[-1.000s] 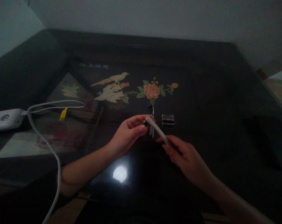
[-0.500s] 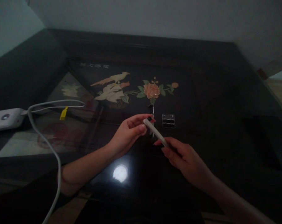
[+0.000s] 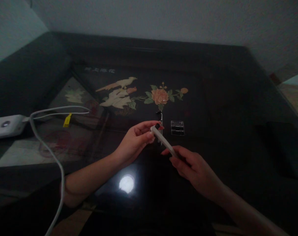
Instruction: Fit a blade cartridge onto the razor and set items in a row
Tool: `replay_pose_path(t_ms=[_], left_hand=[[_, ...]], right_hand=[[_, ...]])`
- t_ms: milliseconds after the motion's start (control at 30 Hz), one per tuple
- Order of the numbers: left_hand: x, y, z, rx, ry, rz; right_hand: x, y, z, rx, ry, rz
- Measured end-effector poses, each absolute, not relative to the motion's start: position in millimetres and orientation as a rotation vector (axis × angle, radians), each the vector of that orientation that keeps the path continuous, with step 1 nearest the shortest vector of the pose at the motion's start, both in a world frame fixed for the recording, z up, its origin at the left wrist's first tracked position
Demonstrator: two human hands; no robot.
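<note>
My right hand [image 3: 193, 167] grips the lower end of a slim white stick-shaped tool [image 3: 163, 141] that slants up to the left. Its upper tip meets the fingertips of my left hand [image 3: 136, 140], which pinch a small dark piece [image 3: 157, 126] against that tip. Both hands hover over a glossy black table [image 3: 225, 108]. Just behind the fingertips a thin black-and-silver object [image 3: 160, 122] lies on the table, and a small clear plastic case [image 3: 177, 127] sits to its right.
The tabletop carries an inlaid bird [image 3: 118, 93] and flower [image 3: 160, 95] picture. A white device [image 3: 6, 125] lies at the far left with a white cable [image 3: 53, 154] running toward me. A yellow tag [image 3: 67, 120] hangs on the cable. A lamp reflection [image 3: 126, 183] glares near me.
My right hand and the white tool have slid slightly left toward my left hand. The left hand has kept its place.
</note>
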State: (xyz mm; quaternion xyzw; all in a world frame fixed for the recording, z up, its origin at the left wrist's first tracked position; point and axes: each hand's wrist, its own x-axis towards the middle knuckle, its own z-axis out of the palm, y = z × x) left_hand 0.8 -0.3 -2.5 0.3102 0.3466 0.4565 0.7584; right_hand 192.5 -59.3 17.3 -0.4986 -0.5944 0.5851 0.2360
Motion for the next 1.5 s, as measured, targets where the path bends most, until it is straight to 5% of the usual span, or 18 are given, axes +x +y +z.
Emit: replay_pose_path(t_ms=[1500], left_hand=[[1.2,-1.0,-0.1,0.653,0.736,0.989]], right_hand=[[193.1,-55.3,15.8,-1.437,-1.639,1.483]])
